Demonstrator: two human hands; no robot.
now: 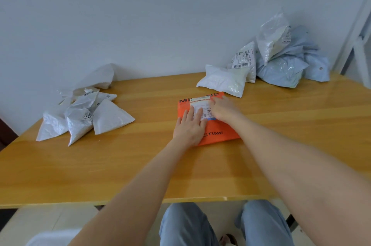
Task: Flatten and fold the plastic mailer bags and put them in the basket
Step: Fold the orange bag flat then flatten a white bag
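Pale bare wall [140, 14] behind; wooden desk [120, 165] running left to right, seen from a seated position.

Item 1. Orange mailer bag [218, 135], middle of the desk, lying flat with black lettering and a white shipping label [201, 107] facing up. Left hand [189, 125] rests palm-down on its near left part, fingers [199, 114] straight and slightly spread. Right hand [222, 109] lies on the far right part, over the label, fingers extended and gripping nothing. Judged purpose: both palms bear down to press out air and creases before a fold.

Item 2. Folded white bags [84, 117], far left, heaped as triangles; apparently finished pieces set aside on one side.

Item 3. Loose bags [271, 60], white and pale blue, far right against the wall, puffy and crumpled; likely the stock awaiting work, kept apart from the finished pile.

Item 4. Basket: not identifiable in view.

Status, by judgement: flattening step in hand; folding and basketing not yet done.
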